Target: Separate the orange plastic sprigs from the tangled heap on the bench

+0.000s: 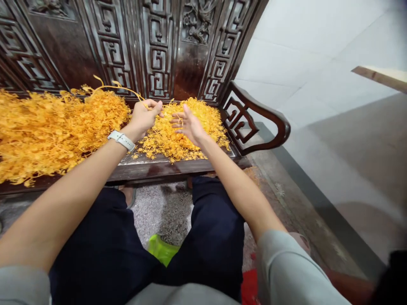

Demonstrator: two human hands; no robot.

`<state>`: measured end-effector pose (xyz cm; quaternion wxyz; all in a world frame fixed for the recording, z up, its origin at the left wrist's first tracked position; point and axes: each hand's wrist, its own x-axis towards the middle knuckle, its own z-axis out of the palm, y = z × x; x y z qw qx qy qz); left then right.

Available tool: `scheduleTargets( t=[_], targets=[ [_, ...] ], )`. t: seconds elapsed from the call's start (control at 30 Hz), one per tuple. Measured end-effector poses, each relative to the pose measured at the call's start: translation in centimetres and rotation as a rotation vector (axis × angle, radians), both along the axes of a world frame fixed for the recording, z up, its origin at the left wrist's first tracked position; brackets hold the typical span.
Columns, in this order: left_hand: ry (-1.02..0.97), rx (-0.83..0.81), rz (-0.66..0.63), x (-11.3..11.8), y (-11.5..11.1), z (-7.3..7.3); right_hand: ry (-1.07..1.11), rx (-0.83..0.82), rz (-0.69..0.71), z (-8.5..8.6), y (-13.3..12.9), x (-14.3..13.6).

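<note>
My left hand (142, 117), with a pale watch strap at the wrist, pinches a thin yellow plastic flower stem (125, 88) between thumb and fingers. The stem reaches up and left from the hand, with small curled buds along it. My right hand (192, 128) is held over a smaller heap of yellow plastic pieces (208, 116), fingers spread and thumb up. A small yellow bit shows by its fingers; whether it is touched I cannot tell. To the left lies a larger pile of yellow plastic sprigs (57, 131).
Both piles lie on a dark carved wooden bench (155, 168) with a tall openwork back and a curved armrest (280, 127) at the right. A white wall (302, 55) stands beyond. Below, a bright green plastic object (163, 250) shows between my knees, and a red item (249, 286) lies lower right.
</note>
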<state>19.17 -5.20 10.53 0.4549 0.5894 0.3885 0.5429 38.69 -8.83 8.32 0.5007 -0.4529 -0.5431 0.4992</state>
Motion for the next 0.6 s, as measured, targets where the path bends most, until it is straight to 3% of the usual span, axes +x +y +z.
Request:
scheduleTargets(
  t=[0.1,0.17,0.23,0.33,0.43,0.47,0.5,0.53,0.6],
  targets=[
    [0.054,0.014,0.009,1.2,-0.2,0.0,0.180,-0.051,-0.007,1.2,-1.4,-2.7],
    [0.124,0.165,0.124,1.4,-0.2,0.4,0.268,-0.107,0.001,1.6,-2.0,-3.4],
    [0.248,0.360,0.173,1.0,0.1,1.0,0.408,-0.169,0.148,2.0,-2.9,-3.5],
    [0.308,0.450,0.147,-0.2,1.2,1.9,0.487,-0.116,0.603,2.8,-6.1,-3.6],
    [0.067,0.238,0.275,-1.7,2.7,2.0,0.139,-0.102,1.266,3.9,-10.1,-4.0],
    [0.001,0.152,0.298,-2.2,3.1,1.9,0.019,-0.104,1.399,4.4,-11.1,-3.9],
    [-0.048,0.068,0.285,-2.5,3.4,1.7,-0.057,-0.084,1.426,5.0,-11.6,-3.6],
    [-0.088,-0.009,0.245,-2.7,3.5,1.6,-0.089,-0.037,1.342,5.6,-11.6,-3.0],
    [-0.181,-0.110,0.141,-2.6,3.3,1.6,-0.067,0.084,0.928,6.7,-10.2,-1.1]
  ],
)
